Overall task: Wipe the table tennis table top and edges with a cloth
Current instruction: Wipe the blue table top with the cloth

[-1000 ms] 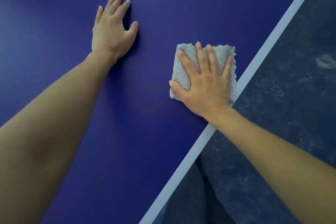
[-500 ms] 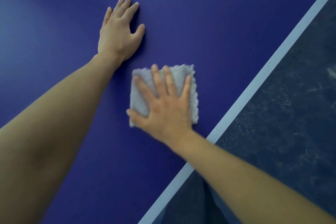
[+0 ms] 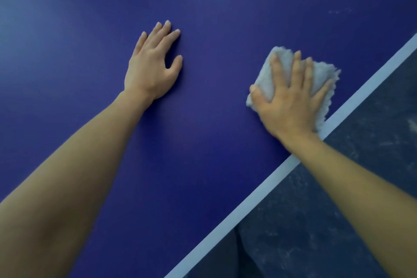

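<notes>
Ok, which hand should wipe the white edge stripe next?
Right hand: it already presses the cloth, which reaches the white stripe. Left hand lies flat, bare, farther in.

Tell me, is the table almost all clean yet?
Hard to say what is done: the blue table top looks smooth near the hands. Right now the right hand presses the cloth flat beside the white edge line, while the left hand leans on the top. Faint smudges farther away remain.

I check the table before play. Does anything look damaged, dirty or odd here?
Only faint pale smudges on the blue table top, far from the cloth. Nothing looks damaged.
</notes>
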